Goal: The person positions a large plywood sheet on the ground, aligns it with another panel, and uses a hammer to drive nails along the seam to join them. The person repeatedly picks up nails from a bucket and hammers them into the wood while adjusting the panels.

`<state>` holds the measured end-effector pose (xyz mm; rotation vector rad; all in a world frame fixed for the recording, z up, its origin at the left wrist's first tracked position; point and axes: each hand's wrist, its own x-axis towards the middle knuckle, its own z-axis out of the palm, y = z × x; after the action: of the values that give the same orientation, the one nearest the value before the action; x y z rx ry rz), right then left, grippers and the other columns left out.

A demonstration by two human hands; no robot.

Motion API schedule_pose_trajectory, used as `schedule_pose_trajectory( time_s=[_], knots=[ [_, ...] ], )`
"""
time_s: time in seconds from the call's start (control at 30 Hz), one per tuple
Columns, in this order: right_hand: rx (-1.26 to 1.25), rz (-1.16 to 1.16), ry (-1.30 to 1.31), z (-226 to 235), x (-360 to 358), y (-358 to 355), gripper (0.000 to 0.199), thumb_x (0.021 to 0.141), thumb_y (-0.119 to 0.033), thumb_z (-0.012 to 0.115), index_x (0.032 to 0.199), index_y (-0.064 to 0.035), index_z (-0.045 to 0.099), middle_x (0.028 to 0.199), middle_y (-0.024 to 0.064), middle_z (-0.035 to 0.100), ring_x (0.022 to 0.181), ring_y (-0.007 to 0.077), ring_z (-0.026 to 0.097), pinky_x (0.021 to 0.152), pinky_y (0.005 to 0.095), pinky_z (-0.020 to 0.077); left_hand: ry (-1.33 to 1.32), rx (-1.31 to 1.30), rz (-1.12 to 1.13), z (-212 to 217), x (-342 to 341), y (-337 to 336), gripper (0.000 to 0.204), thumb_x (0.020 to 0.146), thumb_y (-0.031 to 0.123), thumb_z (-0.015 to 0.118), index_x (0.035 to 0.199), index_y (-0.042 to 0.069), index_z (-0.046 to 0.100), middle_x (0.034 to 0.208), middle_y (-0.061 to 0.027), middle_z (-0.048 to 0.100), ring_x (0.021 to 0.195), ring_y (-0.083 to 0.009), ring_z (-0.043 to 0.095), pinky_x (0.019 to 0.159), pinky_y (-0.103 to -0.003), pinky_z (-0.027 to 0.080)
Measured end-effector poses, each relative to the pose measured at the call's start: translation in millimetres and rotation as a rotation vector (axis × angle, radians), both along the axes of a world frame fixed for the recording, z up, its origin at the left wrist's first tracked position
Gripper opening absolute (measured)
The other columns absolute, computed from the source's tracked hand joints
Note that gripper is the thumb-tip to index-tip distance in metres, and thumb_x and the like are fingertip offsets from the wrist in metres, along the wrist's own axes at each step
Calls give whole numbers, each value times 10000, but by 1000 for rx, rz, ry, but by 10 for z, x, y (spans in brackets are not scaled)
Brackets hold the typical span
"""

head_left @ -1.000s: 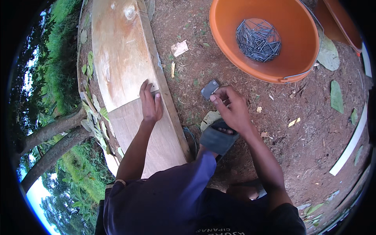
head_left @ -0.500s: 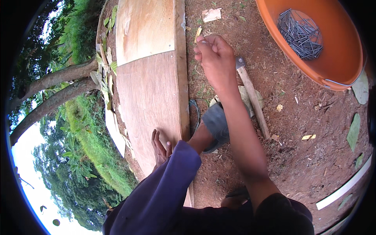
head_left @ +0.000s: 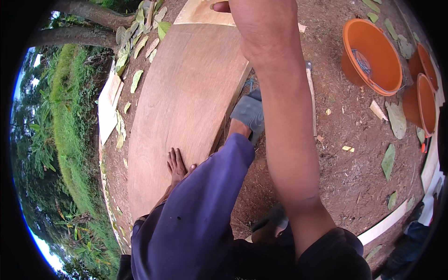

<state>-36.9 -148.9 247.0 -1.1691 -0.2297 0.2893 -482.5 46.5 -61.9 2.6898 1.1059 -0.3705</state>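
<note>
My left hand (head_left: 177, 168) lies flat on a long reddish-brown plywood panel (head_left: 186, 88), fingers spread. Across the upper middle reaches my right arm, and my right hand (head_left: 261, 28) is over the panel's far end, near a paler plywood piece (head_left: 198, 13). One finger shows there; the other fingers are cut off by the top edge, so anything they hold is hidden. A hammer (head_left: 312, 100) with a wooden handle lies on the soil just right of my forearm. Farther right stands an orange bucket (head_left: 392, 58) with loose nails (head_left: 360, 63) inside.
My shoe (head_left: 247, 114) rests beside the panel's right edge. More orange buckets (head_left: 410, 109) stand at the far right, near a pale wood strip (head_left: 385, 224). Leaves and wood scraps (head_left: 379, 111) litter the soil. Tree trunks (head_left: 88, 39) and a grassy slope (head_left: 70, 121) are on the left.
The view has shifted, bringing more buckets in at the right. My right hand has moved up and away, its fingers now mostly out of view. My left hand stays on the panel.
</note>
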Motion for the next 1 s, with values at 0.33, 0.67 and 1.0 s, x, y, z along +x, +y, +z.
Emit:
schedule_pose_trajectory(
  time_s=[0.33,0.67,1.0],
  knots=[
    [-877,277,-869,-374,386,478,417,1011,-414,573,985,-6,658,842,90,673,734,151,649,672,337,514,-400,-160,-66,439,-397,-150,995,861,457,685,1596,7,186,1671,-233,151,1563,-400,54,1223,-601,-31],
    [-1792,1297,-912,-1619,-626,-345,352,973,-320,589,1112,2,616,1085,201,680,1065,372,660,931,500,515,-490,-559,61,880,-1302,-1213,388,922,156,716,1245,-1,571,1178,-226,646,1081,-398,635,922,-447,520],
    [-1566,1478,-922,-1483,-821,-373,311,958,-267,584,1139,-15,606,1044,196,665,1023,379,663,914,497,520,-426,-686,388,823,-1277,-1317,205,996,170,620,1075,-15,658,952,-197,709,834,-316,699,753,-399,538]
  ],
)
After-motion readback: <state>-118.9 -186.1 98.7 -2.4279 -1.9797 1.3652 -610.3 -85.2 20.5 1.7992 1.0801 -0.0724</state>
